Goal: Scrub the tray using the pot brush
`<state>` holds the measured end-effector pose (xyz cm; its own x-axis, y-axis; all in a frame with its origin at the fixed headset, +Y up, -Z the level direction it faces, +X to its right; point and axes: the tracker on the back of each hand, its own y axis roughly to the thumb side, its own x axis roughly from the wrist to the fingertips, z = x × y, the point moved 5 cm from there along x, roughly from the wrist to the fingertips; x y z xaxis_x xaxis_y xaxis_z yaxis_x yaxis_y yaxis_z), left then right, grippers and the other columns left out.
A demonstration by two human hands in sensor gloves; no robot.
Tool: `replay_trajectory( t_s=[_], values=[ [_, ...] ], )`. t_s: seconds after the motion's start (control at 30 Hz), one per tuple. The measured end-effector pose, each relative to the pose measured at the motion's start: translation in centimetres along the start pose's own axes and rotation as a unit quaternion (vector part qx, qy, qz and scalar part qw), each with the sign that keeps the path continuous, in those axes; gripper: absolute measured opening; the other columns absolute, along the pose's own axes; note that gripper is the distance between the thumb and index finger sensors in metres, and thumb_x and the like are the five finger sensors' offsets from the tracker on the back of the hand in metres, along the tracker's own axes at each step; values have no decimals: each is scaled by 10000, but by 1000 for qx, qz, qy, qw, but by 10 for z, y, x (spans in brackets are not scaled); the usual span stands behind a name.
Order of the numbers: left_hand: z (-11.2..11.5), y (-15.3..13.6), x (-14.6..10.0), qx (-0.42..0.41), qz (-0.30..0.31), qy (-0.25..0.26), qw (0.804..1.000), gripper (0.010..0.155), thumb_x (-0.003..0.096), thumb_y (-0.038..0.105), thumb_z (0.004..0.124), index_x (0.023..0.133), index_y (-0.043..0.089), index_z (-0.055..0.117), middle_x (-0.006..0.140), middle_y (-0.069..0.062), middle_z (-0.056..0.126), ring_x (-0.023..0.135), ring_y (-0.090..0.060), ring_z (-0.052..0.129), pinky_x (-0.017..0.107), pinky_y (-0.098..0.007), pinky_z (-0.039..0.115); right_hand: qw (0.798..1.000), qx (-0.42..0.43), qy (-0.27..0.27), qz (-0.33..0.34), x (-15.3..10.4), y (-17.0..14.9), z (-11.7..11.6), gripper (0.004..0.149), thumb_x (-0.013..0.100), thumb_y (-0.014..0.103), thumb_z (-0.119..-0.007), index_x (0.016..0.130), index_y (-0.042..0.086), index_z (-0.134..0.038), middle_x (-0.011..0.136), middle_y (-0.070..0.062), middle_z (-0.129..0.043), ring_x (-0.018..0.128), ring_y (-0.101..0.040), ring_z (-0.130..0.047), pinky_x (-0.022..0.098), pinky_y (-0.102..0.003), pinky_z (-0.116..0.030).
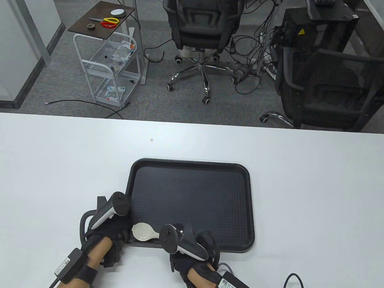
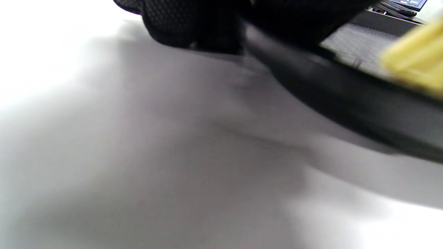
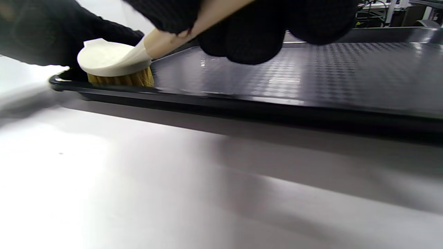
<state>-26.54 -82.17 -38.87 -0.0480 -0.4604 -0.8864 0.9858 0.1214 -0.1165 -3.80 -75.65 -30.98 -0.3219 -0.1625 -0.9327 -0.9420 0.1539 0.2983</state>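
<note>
A black textured tray lies on the white table, near the front middle. A pot brush with a cream head and yellow bristles sits bristles-down in the tray's near left corner. My right hand grips its handle at the tray's front edge; the right wrist view shows the fingers wrapped around the handle and the brush head on the tray. My left hand rests at the tray's near left corner and touches its rim; the left wrist view shows blurred fingers by the rim and the bristles.
The white table extends wide on both sides of the tray. A black cable loops on the table at the front right. Office chairs and a small cart stand on the floor beyond the far edge.
</note>
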Motion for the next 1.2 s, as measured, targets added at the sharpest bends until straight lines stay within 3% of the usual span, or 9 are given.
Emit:
replay_trajectory(
  t_s=[0.17, 0.47, 0.63, 0.73, 0.8, 1.0, 1.2],
  values=[
    [0, 0, 0, 1, -1, 0, 1000, 762, 491, 441, 722, 1068, 322, 238, 799, -22, 684, 699, -231, 730, 784, -531, 435, 998, 11, 15, -53, -18, -58, 6, 514, 472, 254, -794, 980, 274, -720, 951, -90, -776, 711, -269, -899, 521, -498, -784],
    [0, 0, 0, 2, -2, 1, 1000, 760, 492, 442, 720, 1068, 322, 239, 800, -20, 685, 700, -230, 731, 784, -531, 436, 980, 23, 43, -193, -67, -195, 25, 510, 470, 236, -808, 973, 273, -735, 943, -110, -785, 720, -291, -898, 537, -527, -774],
    [0, 0, 0, 1, -2, 1, 1000, 760, 492, 442, 721, 1068, 321, 241, 799, -20, 685, 700, -230, 731, 783, -531, 436, 969, -6, 43, -245, -83, -235, 38, 510, 471, 233, -810, 975, 265, -740, 943, -112, -786, 720, -297, -893, 537, -531, -765],
    [0, 0, 0, 2, -2, 1, 1000, 762, 491, 442, 721, 1068, 321, 238, 800, -20, 684, 700, -230, 731, 783, -531, 436, 969, 15, 50, -243, -81, -234, 45, 511, 473, 231, -812, 979, 249, -741, 945, -117, -780, 721, -306, -880, 540, -534, -744],
    [0, 0, 0, 2, -2, 1, 1000, 761, 491, 442, 721, 1068, 322, 240, 800, -19, 685, 700, -229, 731, 783, -530, 437, 972, -14, 40, -230, -77, -221, 56, 514, 478, 234, -806, 986, 245, -731, 951, -114, -774, 721, -301, -876, 540, -528, -741],
    [0, 0, 0, 2, -3, 1, 1000, 761, 491, 442, 720, 1068, 323, 239, 800, -19, 685, 700, -230, 732, 783, -531, 436, 984, 11, -26, -175, -53, -171, 88, 519, 484, 244, -795, 997, 242, -712, 954, -109, -769, 717, -293, -877, 533, -517, -748],
    [0, 0, 0, 4, -3, 2, 1000, 761, 492, 441, 719, 1068, 321, 237, 800, -20, 684, 700, -231, 731, 783, -532, 435, 989, 13, -64, -133, -13, -111, 98, 546, 494, 231, -767, 1027, 238, -647, 988, -103, -720, 750, -285, -850, 553, -505, -742]
  ],
)
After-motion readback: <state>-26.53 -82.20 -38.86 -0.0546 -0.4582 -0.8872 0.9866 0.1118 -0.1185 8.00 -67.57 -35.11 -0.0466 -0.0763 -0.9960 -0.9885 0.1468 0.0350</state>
